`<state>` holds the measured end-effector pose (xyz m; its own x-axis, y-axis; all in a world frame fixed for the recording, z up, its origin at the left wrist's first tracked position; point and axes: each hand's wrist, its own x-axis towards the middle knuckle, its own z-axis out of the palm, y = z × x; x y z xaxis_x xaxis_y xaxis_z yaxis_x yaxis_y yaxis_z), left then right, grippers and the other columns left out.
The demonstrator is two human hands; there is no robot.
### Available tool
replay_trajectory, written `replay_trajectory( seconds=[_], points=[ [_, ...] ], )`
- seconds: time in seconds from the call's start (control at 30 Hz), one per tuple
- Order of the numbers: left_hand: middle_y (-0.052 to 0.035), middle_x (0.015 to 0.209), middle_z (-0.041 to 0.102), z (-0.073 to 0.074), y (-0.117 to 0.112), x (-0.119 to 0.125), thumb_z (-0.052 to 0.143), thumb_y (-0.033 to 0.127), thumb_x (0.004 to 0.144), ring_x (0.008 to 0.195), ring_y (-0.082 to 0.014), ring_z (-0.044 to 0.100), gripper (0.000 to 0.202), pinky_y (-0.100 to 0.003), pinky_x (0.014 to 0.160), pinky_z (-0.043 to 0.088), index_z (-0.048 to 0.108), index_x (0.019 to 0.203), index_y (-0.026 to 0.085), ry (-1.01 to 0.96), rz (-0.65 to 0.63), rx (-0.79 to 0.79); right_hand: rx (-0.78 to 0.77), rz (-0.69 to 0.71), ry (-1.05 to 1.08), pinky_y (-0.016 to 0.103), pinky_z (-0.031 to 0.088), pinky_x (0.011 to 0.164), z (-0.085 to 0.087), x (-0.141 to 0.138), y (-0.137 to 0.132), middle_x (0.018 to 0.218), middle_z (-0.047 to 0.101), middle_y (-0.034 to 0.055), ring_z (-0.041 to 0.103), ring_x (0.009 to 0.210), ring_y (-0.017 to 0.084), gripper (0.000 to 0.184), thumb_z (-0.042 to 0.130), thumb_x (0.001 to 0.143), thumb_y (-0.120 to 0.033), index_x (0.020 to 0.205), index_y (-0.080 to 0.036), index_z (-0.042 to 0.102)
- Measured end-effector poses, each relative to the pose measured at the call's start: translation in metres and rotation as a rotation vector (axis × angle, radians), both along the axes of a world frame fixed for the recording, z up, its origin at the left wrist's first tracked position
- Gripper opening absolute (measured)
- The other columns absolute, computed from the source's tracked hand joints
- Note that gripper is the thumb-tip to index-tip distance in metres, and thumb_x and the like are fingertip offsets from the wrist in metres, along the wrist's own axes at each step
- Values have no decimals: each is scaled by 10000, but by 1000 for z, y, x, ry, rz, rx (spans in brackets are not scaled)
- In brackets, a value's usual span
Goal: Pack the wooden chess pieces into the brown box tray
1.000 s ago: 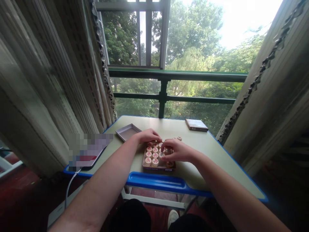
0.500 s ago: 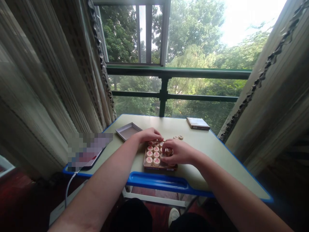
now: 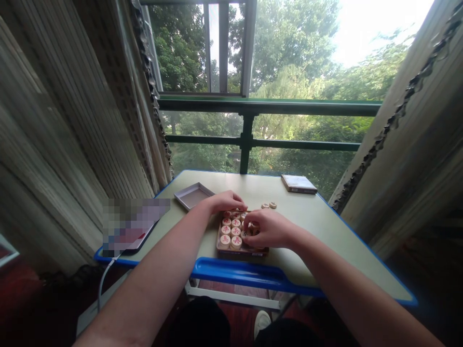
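A shallow box [image 3: 220, 248] of round wooden Chinese chess pieces [image 3: 236, 232] stands near the front of the table. The pieces on its left side stand in rows and carry red characters. My left hand [image 3: 228, 200] lies along the box's far edge, fingers bent down against the rim and partly hidden. My right hand [image 3: 265, 227] is over the right half of the box, thumb and fingers curled around a chess piece with a dark mark [image 3: 245, 234]. The hand hides most pieces on that side. Two loose chess pieces [image 3: 269, 205] lie on the table beyond it.
An upturned grey lid or tray [image 3: 194, 196] lies at the back left of the table [image 3: 318, 241]. A tablet-like device [image 3: 144, 231] with a white cable is at the left edge. A flat box [image 3: 299, 183] sits at the back right. The table's front has a blue trough [image 3: 238, 273].
The view has shifted slightly. Both hands stay at the box, and the right hand's fingers remain curled in nearly the same place.
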<state>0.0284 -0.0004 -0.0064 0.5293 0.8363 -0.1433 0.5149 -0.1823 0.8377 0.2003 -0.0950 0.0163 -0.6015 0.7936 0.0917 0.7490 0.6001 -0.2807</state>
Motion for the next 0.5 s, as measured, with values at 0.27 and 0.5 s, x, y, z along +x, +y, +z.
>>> replay_trajectory(
  seconds=[0.27,0.5],
  points=[
    [-41,743,664,-1,1,1,690,429,578,691,-153,564,352,-248,610,404,706,772,136,-11,-6,-15,16,-10,8,216,238,494,1,-2,-2,627,566,-16,421,551,103,206,642,605,-298,793,-217,662],
    [-33,722,656,-2,2,0,691,445,577,669,-146,548,361,-247,593,396,706,770,141,-7,-17,-8,23,-3,-32,226,223,485,0,-3,-3,596,572,-19,410,522,102,198,629,615,-334,775,-223,663]
  ],
)
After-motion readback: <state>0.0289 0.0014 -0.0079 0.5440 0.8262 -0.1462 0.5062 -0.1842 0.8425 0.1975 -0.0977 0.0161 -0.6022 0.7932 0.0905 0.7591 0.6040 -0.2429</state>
